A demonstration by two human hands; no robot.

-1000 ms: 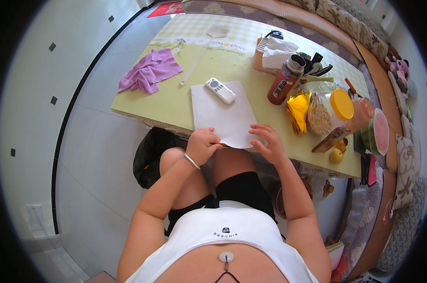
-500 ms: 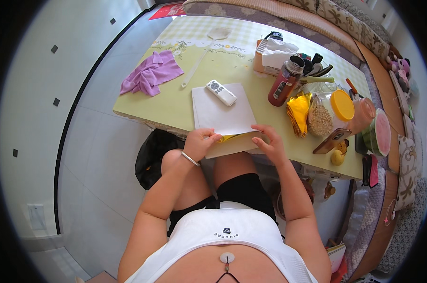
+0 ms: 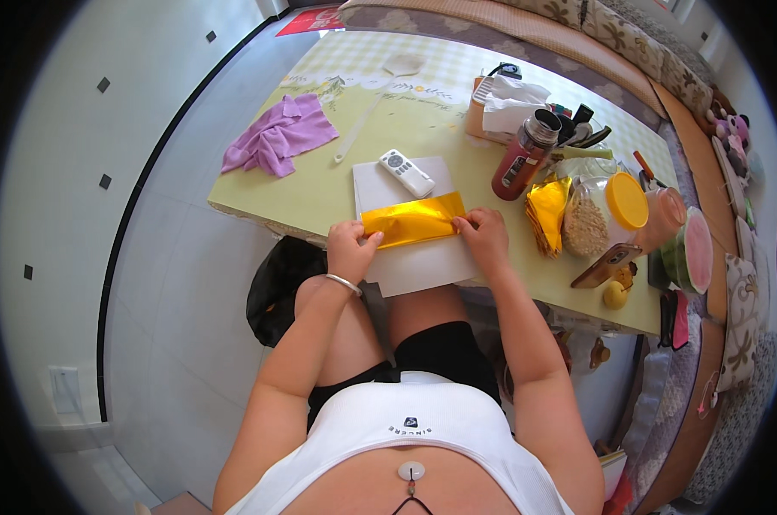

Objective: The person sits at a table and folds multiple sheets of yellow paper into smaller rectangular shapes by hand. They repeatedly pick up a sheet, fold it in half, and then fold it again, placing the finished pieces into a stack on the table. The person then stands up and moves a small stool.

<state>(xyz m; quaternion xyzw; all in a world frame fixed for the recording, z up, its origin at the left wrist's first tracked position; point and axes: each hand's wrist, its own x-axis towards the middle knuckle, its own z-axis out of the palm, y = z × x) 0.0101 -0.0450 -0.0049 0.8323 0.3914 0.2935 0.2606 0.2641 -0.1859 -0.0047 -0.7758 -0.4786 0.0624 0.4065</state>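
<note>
Where both hands press, gold foil hides the white sheet.

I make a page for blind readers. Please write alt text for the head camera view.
Seen from above, a seated person's left hand and right hand press the two ends of a gold foil sheet onto white paper on a yellow-green table. A white remote lies just beyond, a purple cloth further left.
</note>
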